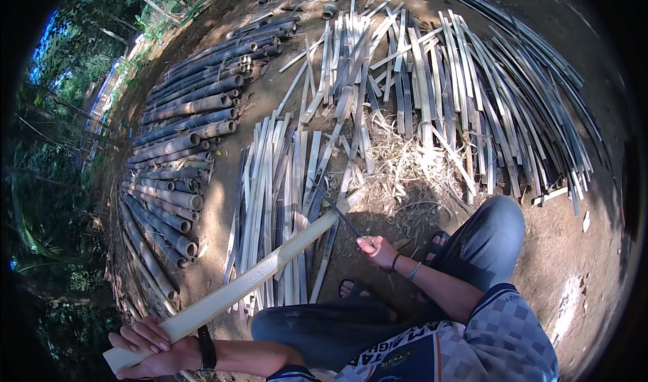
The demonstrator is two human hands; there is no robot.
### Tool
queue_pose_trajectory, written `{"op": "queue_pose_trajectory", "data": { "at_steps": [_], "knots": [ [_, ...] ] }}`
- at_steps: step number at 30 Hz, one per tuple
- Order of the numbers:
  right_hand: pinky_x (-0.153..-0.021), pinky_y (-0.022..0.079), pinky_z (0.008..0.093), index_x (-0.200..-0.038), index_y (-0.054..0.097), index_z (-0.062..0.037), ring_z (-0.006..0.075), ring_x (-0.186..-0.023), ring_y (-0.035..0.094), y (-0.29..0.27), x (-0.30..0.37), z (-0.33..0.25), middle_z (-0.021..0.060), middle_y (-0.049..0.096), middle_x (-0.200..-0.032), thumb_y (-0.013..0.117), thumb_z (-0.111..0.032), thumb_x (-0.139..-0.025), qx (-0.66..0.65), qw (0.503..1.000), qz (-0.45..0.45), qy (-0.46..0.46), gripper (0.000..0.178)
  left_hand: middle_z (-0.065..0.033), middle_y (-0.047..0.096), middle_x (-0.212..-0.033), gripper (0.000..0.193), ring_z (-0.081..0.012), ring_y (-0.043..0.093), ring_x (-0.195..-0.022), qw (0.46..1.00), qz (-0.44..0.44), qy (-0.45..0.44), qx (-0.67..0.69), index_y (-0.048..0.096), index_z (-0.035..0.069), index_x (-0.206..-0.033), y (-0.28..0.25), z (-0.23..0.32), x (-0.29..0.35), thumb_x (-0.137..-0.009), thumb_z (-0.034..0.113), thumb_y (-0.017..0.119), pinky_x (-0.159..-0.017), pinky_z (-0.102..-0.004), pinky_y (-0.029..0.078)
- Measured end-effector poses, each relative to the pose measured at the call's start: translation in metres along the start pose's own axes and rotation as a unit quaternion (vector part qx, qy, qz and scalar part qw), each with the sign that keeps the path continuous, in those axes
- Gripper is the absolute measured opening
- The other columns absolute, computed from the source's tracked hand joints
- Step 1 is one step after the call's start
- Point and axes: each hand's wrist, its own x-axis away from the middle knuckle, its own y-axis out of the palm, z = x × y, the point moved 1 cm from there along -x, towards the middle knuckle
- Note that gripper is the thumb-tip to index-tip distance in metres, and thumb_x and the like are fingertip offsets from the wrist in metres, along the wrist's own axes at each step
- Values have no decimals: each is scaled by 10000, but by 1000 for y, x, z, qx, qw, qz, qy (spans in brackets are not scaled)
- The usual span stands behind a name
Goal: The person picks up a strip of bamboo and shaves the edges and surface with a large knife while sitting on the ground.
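My left hand (154, 349) is closed around the near end of a long pale split bamboo strip (256, 268). The strip slants up and to the right across my front, its pale inner face showing. My right hand (379, 252) is closed on a knife (345, 220) with a long, thin, dark blade. The blade points up and to the left and crosses the strip close to its far end; whether the edge touches the strip I cannot tell. Beneath the strip, a bundle of split bamboo strips (270, 159) lies on the ground.
Whole dark bamboo poles (196, 105) are stacked at the left. A broad spread of more bamboo slats (499, 105) covers the far right. Pale shavings (412, 159) are heaped between the piles. My bent legs (479, 247) are close by the right arm. Trees (61, 125) stand at far left.
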Motion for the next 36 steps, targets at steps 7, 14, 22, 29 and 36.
{"op": "queue_pose_trajectory", "data": {
  "at_steps": [7, 14, 22, 29, 36],
  "knots": [
    [-578, 436, 364, -696, 482, -7, 171, -578, 544, -14, -14, 33, 102, 489, -560, 425, -523, -929, 226, 962, 70, -138, 569, -1, 321, -505, 538, -80, 309, -339, 1000, 27, 4, 10, 319, 108, -718, 5, -8, -3, -916, 608, 337, -327, -185, 258],
    [-608, 426, 375, -742, 511, -11, 214, -612, 529, 0, 3, 13, 104, 497, -595, 423, -506, -936, 128, 985, -28, -108, 539, 8, 298, -509, 555, -76, 286, -347, 1000, 16, 3, -17, 324, 108, -714, 5, 0, 1, -917, 624, 300, -344, -194, 236],
    [-615, 434, 415, -745, 520, 6, 298, -622, 541, -18, -18, 35, 155, 531, -613, 425, -578, -901, 144, 988, 32, 36, 612, 5, 306, -519, 539, -79, 290, -348, 1000, 12, 6, -26, 327, 107, -723, 9, 2, 2, -919, 609, 325, -349, -194, 242],
    [-645, 451, 429, -757, 541, 10, 313, -664, 581, -32, -23, 45, 167, 553, -648, 423, -595, -893, 217, 975, 48, -21, 632, 4, 310, -521, 541, -75, 290, -347, 1000, 19, 6, -19, 332, 105, -724, 10, -1, 1, -920, 609, 319, -342, -189, 251],
    [-675, 448, 464, -816, 585, 15, 395, -760, 608, -13, -21, 40, 244, 606, -741, 413, -634, -872, 217, 974, 28, -65, 674, 4, 309, -520, 555, -73, 285, -345, 999, 32, 14, -36, 330, 105, -711, 7, 3, 2, -920, 617, 293, -339, -190, 247]
  ]
}}
